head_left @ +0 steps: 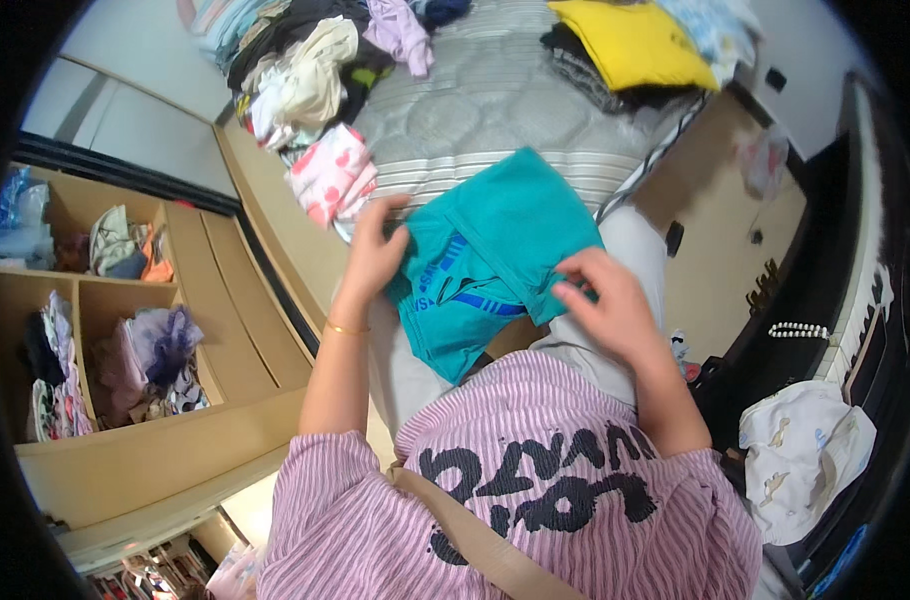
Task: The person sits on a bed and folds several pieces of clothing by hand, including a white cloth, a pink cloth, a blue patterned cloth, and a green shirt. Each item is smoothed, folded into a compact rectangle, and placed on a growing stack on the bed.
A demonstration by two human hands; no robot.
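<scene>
A teal-green garment (520, 215) with blue print, which looks like a partly folded T-shirt, lies across my lap at the edge of the bed. My left hand (373, 255) is at its left edge, thumb and fingers apart, with no cloth gripped between them. At the right edge, my right hand (610, 300) has its fingertips over the cloth; thumb and forefinger stand apart. Whether those fingertips press on the fabric, I cannot tell. Just beyond my left hand lies a folded white cloth with pink-red spots (333, 178).
The bed (505, 100) has a grey quilted surface. Heaped clothes (305, 80) lie at its far left, and a yellow folded garment (640, 45) tops a stack at the far right. Open shelves (75, 275) with clothes stand left. A keyboard (855, 300) and a white cloth (800, 455) are right.
</scene>
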